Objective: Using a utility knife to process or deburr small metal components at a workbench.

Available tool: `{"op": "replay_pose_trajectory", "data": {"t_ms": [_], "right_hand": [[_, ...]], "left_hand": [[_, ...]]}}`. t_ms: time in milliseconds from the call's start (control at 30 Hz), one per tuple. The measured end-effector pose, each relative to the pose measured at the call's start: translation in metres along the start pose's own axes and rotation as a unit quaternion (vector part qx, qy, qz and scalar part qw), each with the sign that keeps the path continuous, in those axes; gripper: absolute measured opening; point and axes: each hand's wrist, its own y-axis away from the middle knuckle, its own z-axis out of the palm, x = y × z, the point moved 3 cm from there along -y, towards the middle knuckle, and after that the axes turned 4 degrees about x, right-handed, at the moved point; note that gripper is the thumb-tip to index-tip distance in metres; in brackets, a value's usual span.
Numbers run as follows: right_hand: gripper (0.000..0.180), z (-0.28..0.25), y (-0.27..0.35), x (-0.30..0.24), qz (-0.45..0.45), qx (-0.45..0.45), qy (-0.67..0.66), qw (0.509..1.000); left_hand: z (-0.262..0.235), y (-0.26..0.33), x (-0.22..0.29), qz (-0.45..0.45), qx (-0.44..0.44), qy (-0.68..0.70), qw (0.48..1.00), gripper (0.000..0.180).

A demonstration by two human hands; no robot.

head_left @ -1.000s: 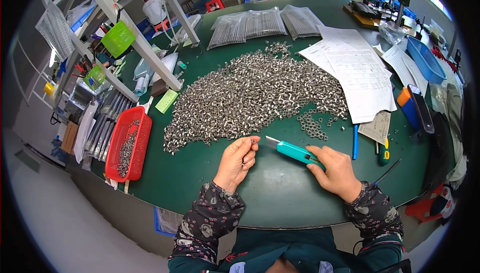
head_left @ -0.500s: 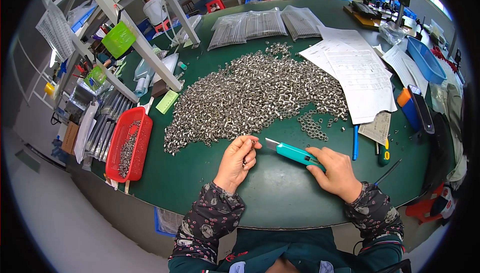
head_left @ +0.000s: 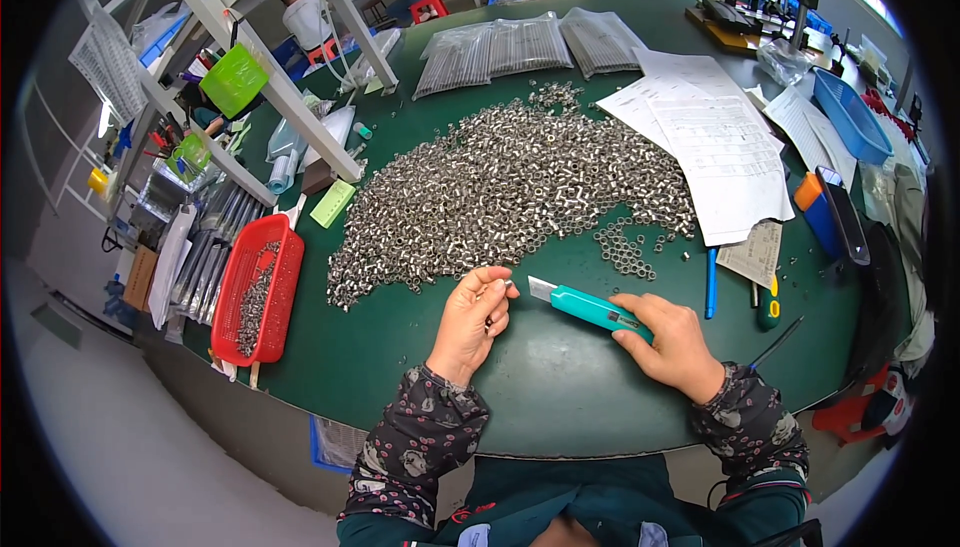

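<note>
My left hand [head_left: 470,326] pinches a small metal ring [head_left: 508,285] between thumb and forefinger. Its other fingers are curled, and a bit of metal shows in the palm too. My right hand [head_left: 668,339] grips a teal utility knife [head_left: 590,308] by its rear end. The knife's blade sticks out and points left at the ring, with a small gap between them. Beyond both hands spreads a broad heap of small metal rings [head_left: 510,182] on the green table [head_left: 560,397]. A few flat rings [head_left: 625,250] lie loose at its near right side.
A red basket [head_left: 285,297] with metal pieces stands at left. Paper sheets [head_left: 715,162], a blue pen [head_left: 711,283], a yellow-green screwdriver [head_left: 768,307] and a phone [head_left: 842,217] lie at right. Bagged tubes [head_left: 530,45] lie behind the heap. A shelf post [head_left: 290,97] rises at left.
The knife has shifted very slightly left. The ring in my left fingers has turned a little and shows more clearly; otherwise the hands hold their places.
</note>
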Motion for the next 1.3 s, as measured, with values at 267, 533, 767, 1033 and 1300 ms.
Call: {"op": "replay_pose_trajectory", "data": {"t_ms": [267,533,767,1033,1300], "right_hand": [[0.029,0.0019,0.0005,0.0021,0.007,-0.009,-0.029,1.000],[0.029,0.0038,0.0016,0.0056,0.020,-0.027,-0.067,0.997],[0.030,0.0047,0.0008,0.0064,0.040,-0.050,-0.097,0.993],[0.030,-0.0011,-0.0009,0.0000,0.064,-0.073,-0.048,0.994],[0.030,0.0016,-0.0001,0.0063,0.019,0.030,-0.083,0.996]], "left_hand": [[0.0041,0.0007,-0.0013,0.004,-0.014,-0.022,1.000,0.010],[0.0059,0.0019,0.0024,0.007,-0.009,-0.095,0.995,0.011],[0.0063,0.0038,0.0028,0.015,-0.002,-0.116,0.993,0.012],[0.0054,0.0041,0.0015,0.044,-0.023,-0.159,0.986,0.010],[0.0017,0.0011,0.0002,-0.023,-0.030,0.000,0.999,0.013]]}}
